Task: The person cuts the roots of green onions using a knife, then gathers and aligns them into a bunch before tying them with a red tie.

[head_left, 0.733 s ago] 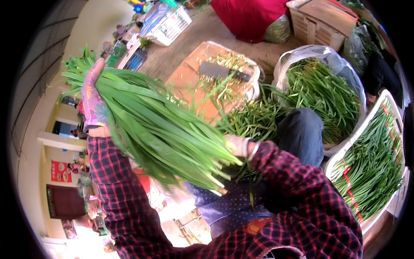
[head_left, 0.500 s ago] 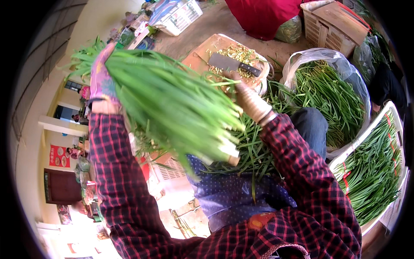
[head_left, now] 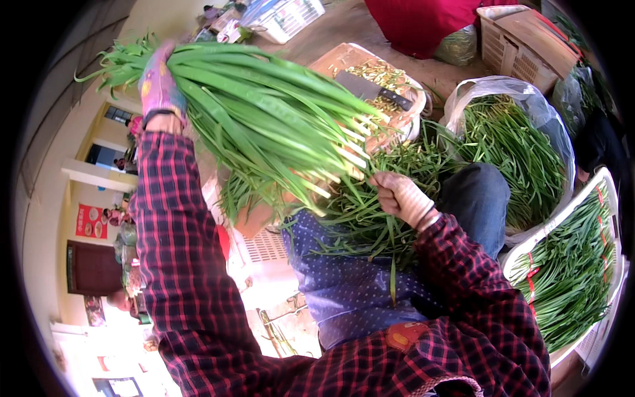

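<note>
A big bunch of garlic chives (head_left: 264, 106) hangs from my raised left hand (head_left: 162, 83), which wears a pink and purple patterned glove. The fingers are closed round the leafy end, and the pale cut ends point down to the right. My right hand (head_left: 402, 197), in a cream covering, is closed just below those ends, pinching a thin green leaf. Loose chive leaves (head_left: 364, 228) are heaped beneath both hands, over my blue dotted apron (head_left: 344, 291). Beyond the bunch, a cleaver (head_left: 360, 86) with a black handle rests on a board among chopped pale stem ends (head_left: 377, 71).
On the right stand a plastic-lined container of chives (head_left: 509, 152) and a white crate of chive bundles tied in red (head_left: 569, 271). A crate topped with cardboard (head_left: 522, 40) stands at the far right. Farther back are a white basket (head_left: 288, 20) and a red cloth (head_left: 417, 26).
The bunch has risen and is less blurred, its cut ends now more spread. My right hand has moved down and nearer to me, away from the cleaver.
</note>
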`<state>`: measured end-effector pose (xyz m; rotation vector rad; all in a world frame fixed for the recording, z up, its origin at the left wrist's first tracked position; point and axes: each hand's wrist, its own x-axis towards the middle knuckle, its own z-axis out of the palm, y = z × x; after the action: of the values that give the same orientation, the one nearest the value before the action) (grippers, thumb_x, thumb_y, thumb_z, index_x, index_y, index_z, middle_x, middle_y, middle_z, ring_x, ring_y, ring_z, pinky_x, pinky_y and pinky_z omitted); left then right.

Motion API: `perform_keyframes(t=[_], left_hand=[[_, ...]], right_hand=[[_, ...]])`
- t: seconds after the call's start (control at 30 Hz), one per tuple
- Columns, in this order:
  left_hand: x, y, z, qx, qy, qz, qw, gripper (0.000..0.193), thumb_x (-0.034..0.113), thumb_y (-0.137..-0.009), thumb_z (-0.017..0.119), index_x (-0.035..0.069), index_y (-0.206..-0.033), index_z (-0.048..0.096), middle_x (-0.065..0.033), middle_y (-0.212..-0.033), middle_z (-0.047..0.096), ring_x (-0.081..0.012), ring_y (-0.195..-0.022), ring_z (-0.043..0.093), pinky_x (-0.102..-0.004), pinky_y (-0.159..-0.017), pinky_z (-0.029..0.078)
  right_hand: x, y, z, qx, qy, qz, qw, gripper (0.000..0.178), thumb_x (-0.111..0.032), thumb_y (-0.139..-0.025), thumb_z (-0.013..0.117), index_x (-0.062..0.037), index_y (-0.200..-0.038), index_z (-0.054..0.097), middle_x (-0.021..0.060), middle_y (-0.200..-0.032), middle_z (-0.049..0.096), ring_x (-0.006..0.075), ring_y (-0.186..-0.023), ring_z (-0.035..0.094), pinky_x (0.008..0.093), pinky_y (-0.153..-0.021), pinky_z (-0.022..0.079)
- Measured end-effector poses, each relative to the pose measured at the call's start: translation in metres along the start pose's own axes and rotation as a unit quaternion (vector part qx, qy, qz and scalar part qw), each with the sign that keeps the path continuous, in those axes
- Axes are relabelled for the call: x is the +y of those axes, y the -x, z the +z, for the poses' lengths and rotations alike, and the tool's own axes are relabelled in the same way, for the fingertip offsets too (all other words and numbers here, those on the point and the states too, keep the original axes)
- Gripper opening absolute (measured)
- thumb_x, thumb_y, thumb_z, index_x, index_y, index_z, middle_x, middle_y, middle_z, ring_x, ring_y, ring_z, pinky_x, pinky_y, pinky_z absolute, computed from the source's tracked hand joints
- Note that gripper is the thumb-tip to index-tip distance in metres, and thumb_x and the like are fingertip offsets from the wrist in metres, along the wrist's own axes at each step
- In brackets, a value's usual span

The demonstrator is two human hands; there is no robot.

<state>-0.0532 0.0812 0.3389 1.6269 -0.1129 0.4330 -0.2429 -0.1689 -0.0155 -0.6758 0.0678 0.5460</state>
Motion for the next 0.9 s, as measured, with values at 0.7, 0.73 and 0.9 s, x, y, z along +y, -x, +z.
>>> perform_keyframes(t=[0.7,0.73,0.9], left_hand=[[0.027,0.013,0.023,0.054,0.115,-0.027,0.991,0.029,0.024,-0.091,0.056,-0.001,-0.105,0.061,-0.0159,-0.103,0.067,-0.0316,-0.088,0.065,-0.0421,-0.082,0.052],[0.024,0.014,0.027,0.051,0.107,-0.03,0.993,0.032,0.024,-0.091,0.056,-0.002,-0.11,0.059,-0.0163,-0.106,0.066,-0.0317,-0.09,0.065,-0.0418,-0.084,0.051],[0.04,0.004,0.031,0.033,0.097,-0.025,0.994,0.035,0.024,-0.092,0.056,-0.003,-0.115,0.056,-0.0165,-0.109,0.064,-0.0315,-0.092,0.064,-0.0413,-0.086,0.05]], right_hand=[[0.043,-0.01,0.033,0.127,0.145,0.018,0.981,0.025,-0.031,-0.095,0.058,-0.0056,-0.095,0.055,-0.0042,-0.053,0.038,0.0098,-0.039,0.03,0.0281,-0.038,0.022],[0.035,-0.005,0.033,0.147,0.184,0.042,0.971,0.025,-0.028,-0.094,0.059,-0.0028,-0.096,0.057,0.0004,-0.054,0.046,0.0156,-0.04,0.04,0.0313,-0.04,0.032],[0.097,-0.014,-0.051,0.104,0.726,-0.094,0.673,0.026,-0.024,-0.089,0.057,-0.0029,-0.101,0.065,0.0197,-0.08,0.066,0.0377,-0.079,0.064,0.0444,-0.073,0.053]])
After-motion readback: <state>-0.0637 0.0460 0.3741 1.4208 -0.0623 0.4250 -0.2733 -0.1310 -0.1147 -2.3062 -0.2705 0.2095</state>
